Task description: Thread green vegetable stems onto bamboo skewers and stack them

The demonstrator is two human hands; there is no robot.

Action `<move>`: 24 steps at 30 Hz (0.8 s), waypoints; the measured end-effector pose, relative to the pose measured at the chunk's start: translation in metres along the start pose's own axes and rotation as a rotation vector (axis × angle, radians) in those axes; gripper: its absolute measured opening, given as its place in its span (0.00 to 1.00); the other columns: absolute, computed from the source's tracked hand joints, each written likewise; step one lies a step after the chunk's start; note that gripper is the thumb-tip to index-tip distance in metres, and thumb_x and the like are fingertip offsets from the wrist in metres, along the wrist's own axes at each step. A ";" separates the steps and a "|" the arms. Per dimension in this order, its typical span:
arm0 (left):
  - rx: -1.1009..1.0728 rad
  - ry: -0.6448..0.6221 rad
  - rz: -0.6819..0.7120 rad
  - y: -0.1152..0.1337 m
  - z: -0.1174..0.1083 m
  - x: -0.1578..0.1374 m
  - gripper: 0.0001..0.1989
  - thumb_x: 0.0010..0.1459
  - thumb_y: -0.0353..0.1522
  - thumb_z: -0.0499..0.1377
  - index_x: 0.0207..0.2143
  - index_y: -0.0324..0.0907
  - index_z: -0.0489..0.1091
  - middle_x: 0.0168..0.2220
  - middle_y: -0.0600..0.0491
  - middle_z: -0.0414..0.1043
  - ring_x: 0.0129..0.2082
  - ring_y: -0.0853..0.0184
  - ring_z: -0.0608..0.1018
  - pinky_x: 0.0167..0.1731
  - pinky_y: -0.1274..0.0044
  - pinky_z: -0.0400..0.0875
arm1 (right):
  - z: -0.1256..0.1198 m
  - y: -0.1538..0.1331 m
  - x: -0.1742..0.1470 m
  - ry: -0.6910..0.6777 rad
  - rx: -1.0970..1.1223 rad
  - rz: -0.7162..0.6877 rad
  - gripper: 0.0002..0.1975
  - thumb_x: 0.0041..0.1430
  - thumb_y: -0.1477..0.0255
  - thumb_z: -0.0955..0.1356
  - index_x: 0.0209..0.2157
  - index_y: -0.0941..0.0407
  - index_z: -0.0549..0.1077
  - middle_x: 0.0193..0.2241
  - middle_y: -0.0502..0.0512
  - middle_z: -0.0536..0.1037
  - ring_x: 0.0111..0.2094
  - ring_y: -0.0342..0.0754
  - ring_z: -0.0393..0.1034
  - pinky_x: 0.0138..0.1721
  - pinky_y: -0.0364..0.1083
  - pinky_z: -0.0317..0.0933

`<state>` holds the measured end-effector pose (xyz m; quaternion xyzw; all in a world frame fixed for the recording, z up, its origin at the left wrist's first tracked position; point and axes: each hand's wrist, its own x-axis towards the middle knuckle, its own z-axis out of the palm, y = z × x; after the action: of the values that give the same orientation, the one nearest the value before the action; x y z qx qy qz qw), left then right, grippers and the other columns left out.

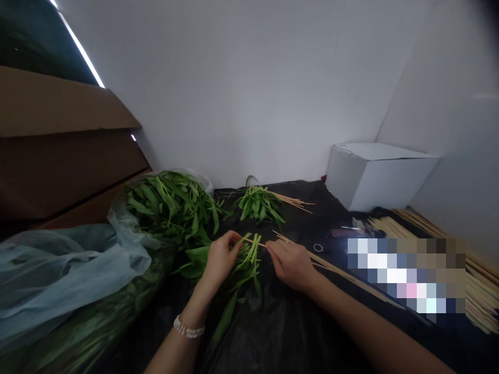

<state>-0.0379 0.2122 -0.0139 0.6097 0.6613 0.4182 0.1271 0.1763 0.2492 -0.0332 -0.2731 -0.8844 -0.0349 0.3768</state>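
Between my hands a thin wooden skewer (256, 242) runs through the pale stems (253, 250) of several leafy green sprigs, whose leaves hang down to the black sheet. My right hand (291, 264) pinches the skewer's right part. At its left part my left hand (223, 255) has its fingers closed on a green stem; the fingertips are partly hidden. Loose leaves (197, 259) lie beside my left hand. Behind both hands rests a pile of skewered greens (259, 203), with bare skewer ends (292, 199) pointing right. More loose skewers (343, 274) lie under and beyond my right hand.
Left stands an open clear plastic bag (70, 259) stuffed with greens (171, 202), beside a cardboard box (58, 171). A white box (384, 176) is at back right. Bundled sticks (477, 296) and a pixelated patch lie right, near a small ring (318, 248). A white wall (249, 93) closes the back.
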 end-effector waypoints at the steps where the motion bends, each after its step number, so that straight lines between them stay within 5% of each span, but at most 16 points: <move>1: -0.080 0.026 -0.035 0.001 -0.001 0.001 0.08 0.51 0.35 0.63 0.35 0.44 0.75 0.30 0.53 0.78 0.31 0.63 0.77 0.34 0.75 0.65 | 0.000 0.000 0.000 -0.001 -0.004 0.002 0.12 0.67 0.75 0.59 0.41 0.58 0.73 0.30 0.54 0.77 0.33 0.45 0.72 0.36 0.43 0.60; 5: -0.487 0.013 -0.183 0.008 -0.003 0.002 0.20 0.49 0.37 0.65 0.45 0.41 0.75 0.31 0.50 0.80 0.34 0.62 0.79 0.39 0.74 0.69 | 0.000 0.000 0.000 -0.010 -0.023 0.015 0.12 0.66 0.75 0.59 0.40 0.59 0.73 0.30 0.55 0.77 0.33 0.46 0.72 0.35 0.43 0.60; 9: -0.736 -0.065 -0.283 0.014 -0.003 0.001 0.20 0.47 0.38 0.68 0.42 0.38 0.76 0.35 0.47 0.81 0.34 0.64 0.80 0.38 0.75 0.71 | 0.000 0.001 0.000 -0.026 -0.025 0.041 0.12 0.66 0.74 0.59 0.39 0.58 0.73 0.30 0.55 0.77 0.33 0.46 0.72 0.36 0.43 0.59; 15: -0.867 -0.130 -0.336 0.017 -0.002 -0.003 0.19 0.43 0.36 0.70 0.39 0.38 0.77 0.37 0.47 0.81 0.36 0.64 0.80 0.41 0.75 0.72 | 0.003 0.002 0.000 -0.041 -0.048 0.077 0.13 0.67 0.73 0.58 0.38 0.57 0.73 0.28 0.53 0.76 0.31 0.46 0.70 0.33 0.43 0.56; 24: -0.896 -0.050 -0.380 0.012 0.002 -0.001 0.17 0.41 0.35 0.72 0.35 0.38 0.78 0.31 0.49 0.81 0.31 0.68 0.80 0.37 0.78 0.73 | 0.002 0.000 0.000 -0.041 -0.082 0.052 0.11 0.66 0.75 0.59 0.39 0.57 0.73 0.28 0.53 0.75 0.30 0.45 0.69 0.31 0.44 0.53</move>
<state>-0.0280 0.2114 -0.0066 0.3734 0.5126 0.6161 0.4671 0.1752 0.2501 -0.0348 -0.3121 -0.8823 -0.0558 0.3478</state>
